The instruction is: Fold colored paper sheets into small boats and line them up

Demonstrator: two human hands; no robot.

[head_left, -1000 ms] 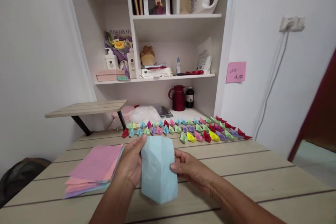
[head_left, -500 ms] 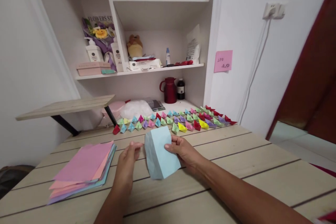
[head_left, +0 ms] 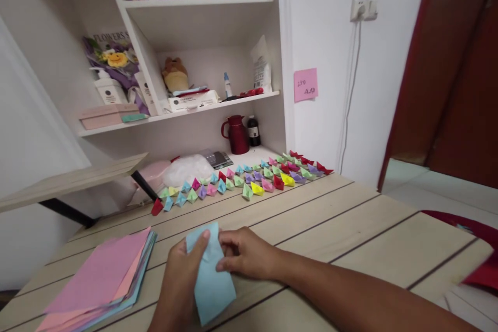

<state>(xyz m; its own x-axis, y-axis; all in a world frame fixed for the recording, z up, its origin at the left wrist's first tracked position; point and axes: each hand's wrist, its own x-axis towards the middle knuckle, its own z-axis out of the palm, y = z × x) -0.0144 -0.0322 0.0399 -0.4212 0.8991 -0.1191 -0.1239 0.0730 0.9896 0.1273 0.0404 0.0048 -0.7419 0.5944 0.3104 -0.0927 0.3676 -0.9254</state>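
Note:
A light blue sheet of folding paper point(head_left: 212, 280) is held upright and tilted over the table, narrower than a full sheet and creased near its top. My left hand point(head_left: 182, 275) grips its left side, thumb pressed flat on the front face and fingers hidden behind. At the right edge, my right hand point(head_left: 245, 254) is closed, with curled fingers and the thumb tip against the paper. A stack of coloured paper point(head_left: 97, 275), pink on top, lies to the left of my left hand.
Rows of small folded paper boats point(head_left: 233, 181) line the back of the slatted table point(head_left: 330, 228). A raised wooden stand point(head_left: 73, 181) is at the left. Behind are white shelves point(head_left: 202, 2), a red jug point(head_left: 238, 136) and a dark bottle point(head_left: 253, 132).
My left hand has come in from beside the paper and taken hold of it. The paper now looks narrower and sits lower. The camera view has turned to the right.

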